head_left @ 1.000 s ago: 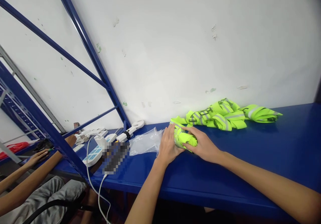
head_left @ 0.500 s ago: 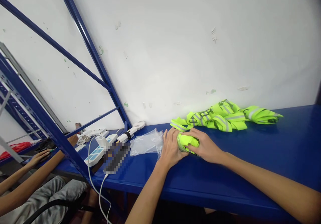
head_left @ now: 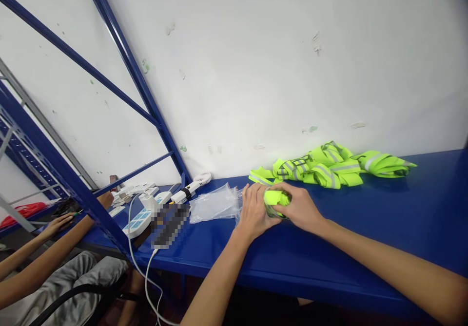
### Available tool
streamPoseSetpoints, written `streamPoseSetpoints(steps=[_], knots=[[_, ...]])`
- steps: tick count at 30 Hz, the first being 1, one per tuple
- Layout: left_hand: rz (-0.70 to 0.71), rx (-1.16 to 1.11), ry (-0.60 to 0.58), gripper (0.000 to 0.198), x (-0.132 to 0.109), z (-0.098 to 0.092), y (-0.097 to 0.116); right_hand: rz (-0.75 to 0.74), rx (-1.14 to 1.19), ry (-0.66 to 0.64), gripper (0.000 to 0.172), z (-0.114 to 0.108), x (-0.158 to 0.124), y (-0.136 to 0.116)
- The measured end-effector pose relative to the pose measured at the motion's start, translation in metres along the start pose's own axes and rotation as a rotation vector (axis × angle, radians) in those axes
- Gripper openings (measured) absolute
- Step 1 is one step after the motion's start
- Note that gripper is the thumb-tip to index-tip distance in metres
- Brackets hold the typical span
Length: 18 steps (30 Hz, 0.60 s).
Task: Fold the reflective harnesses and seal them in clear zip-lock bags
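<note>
- Rolled lime fabric [head_left: 275, 198], gripped midway between the front and back edges of the worktop [head_left: 351, 228], seems only partly sleeved; its right end shows.
- Left hand [head_left: 254, 210] wraps its side, fingers together; right hand [head_left: 299, 208], half curled, grips the end.
- Clear bags [head_left: 212, 205] lie flat just left.
- Along the back edge, a lime heap [head_left: 321, 167] looks unbagged.

Our left hand [head_left: 258, 211] has slid farther right of the clear plastic bags [head_left: 212, 205], whose right edge it overlapped a second ago. It now covers more of the hi-vis roll [head_left: 277, 199]; we see a shorter, plain bright end where a grey band showed earlier. Our right hand [head_left: 302, 209] has edged slightly farther from those bags too. Behind and right of them, the loose hi-vis strip [head_left: 261, 175] now looks separate from the roll; before, the two ran together in our view.
</note>
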<state>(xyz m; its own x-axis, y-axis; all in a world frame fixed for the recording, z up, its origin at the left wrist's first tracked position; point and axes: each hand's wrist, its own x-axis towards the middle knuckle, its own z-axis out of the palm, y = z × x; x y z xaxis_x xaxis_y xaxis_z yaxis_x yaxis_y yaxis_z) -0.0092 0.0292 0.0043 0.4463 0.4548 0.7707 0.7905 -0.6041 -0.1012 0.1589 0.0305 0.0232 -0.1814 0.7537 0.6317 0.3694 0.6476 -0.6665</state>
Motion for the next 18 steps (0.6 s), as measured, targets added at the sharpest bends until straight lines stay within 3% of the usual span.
streamPoseSetpoints(steps=[5, 7, 10, 13, 16, 18], knots=[[0.026, -0.005, -0.04, 0.076, 0.008, 0.009, 0.015, 0.153, -0.065, 0.046, 0.023, 0.007, 0.005, 0.006], [0.029, -0.003, -0.068, 0.076, 0.011, 0.011, 0.02, 0.153, -0.017, 0.019, 0.019, 0.006, 0.007, 0.01], [0.008, -0.009, -0.059, 0.072, 0.013, 0.008, 0.018, 0.074, 0.137, -0.129, 0.024, -0.005, 0.009, 0.011], [-0.026, -0.016, -0.022, 0.067, 0.012, 0.003, 0.011, -0.024, 0.12, -0.246, 0.027, -0.017, 0.011, 0.008], [-0.015, -0.027, -0.022, 0.062, 0.012, 0.001, 0.009, 0.032, 0.122, -0.23, 0.027, -0.018, 0.012, 0.007], [0.007, -0.026, -0.041, 0.057, 0.015, 0.0, 0.012, 0.086, 0.13, -0.197, 0.018, -0.013, 0.01, 0.007]])
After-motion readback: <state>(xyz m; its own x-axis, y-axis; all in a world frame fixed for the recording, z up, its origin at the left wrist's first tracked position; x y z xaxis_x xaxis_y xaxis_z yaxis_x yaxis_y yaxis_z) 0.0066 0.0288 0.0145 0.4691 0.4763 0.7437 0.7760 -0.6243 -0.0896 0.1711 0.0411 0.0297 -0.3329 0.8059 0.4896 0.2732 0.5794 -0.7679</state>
